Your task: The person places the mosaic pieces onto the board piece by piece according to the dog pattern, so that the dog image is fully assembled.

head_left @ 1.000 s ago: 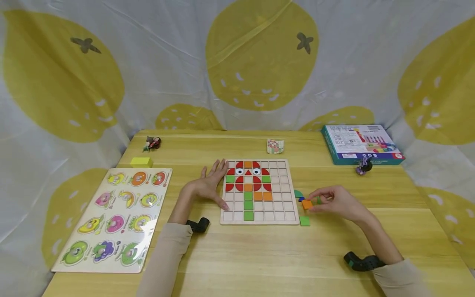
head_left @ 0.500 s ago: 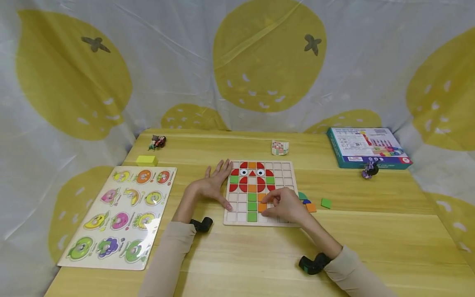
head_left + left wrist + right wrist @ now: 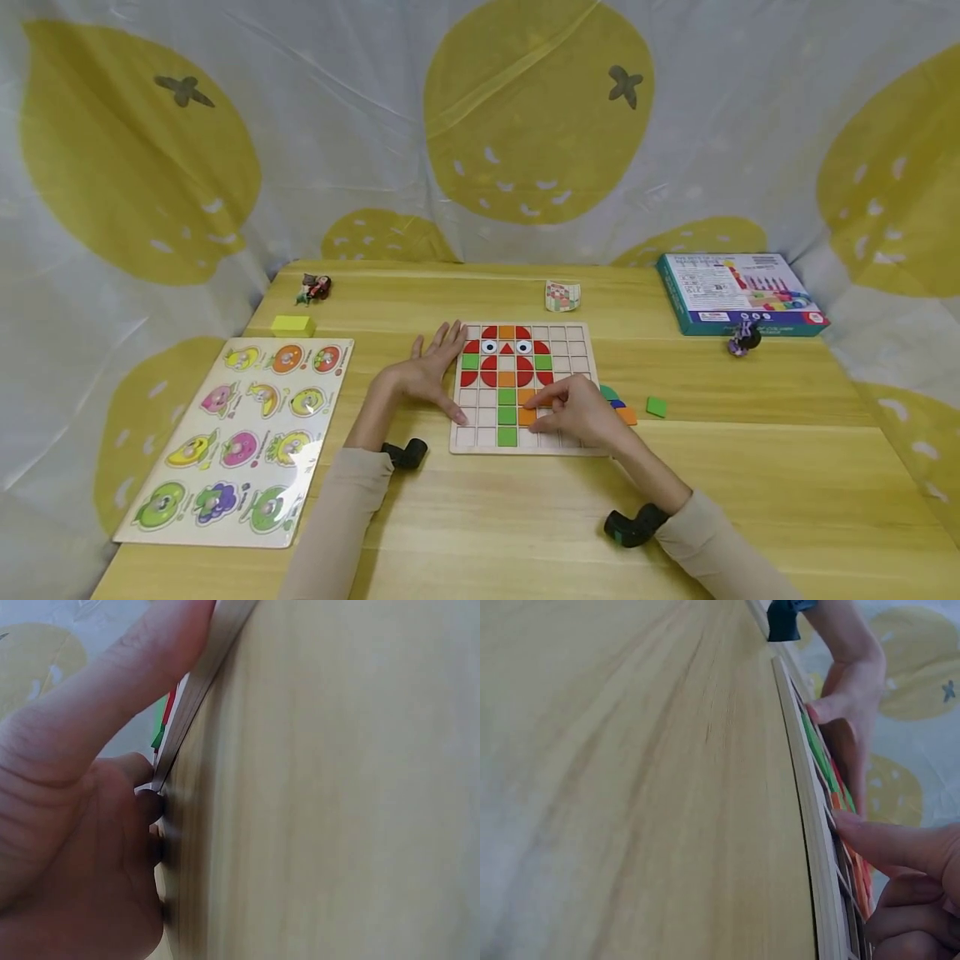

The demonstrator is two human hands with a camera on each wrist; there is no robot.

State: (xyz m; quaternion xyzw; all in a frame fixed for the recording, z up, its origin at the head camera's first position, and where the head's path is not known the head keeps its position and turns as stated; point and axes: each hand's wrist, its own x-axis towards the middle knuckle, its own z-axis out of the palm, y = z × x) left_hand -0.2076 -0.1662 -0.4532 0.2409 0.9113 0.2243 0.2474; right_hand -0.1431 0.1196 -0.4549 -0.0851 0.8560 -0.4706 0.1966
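Note:
A wooden grid board (image 3: pixel 573 442) lies mid-table, with red, orange and green tiles and two eye tiles forming a figure. My left hand (image 3: pixel 426 375) spreads along its left edge, thumb near the front corner and fingertips at the upper side. In the left wrist view, the thumb (image 3: pixel 112 682) presses against the board's edge. Over the lower middle of the grid, my right hand (image 3: pixel 579 408) pinches an orange square tile (image 3: pixel 527 417) between thumb and forefinger, right of the column of green tiles (image 3: pixel 507 415). The right hand hides several cells.
Right of the board lie a teal piece (image 3: pixel 607 392), a blue piece (image 3: pixel 617 404), an orange tile (image 3: pixel 628 416) and a green tile (image 3: pixel 656 407). A pattern card (image 3: pixel 562 296) lies behind. A fruit puzzle (image 3: pixel 232 442) lies left, a box (image 3: pixel 742 296) back right, beside a figurine (image 3: pixel 742 337).
My right hand has moved left from the loose pieces to the board, with an orange tile in the grid at its fingertips. The loose green tile now lies farther back and right. The left hand stays.

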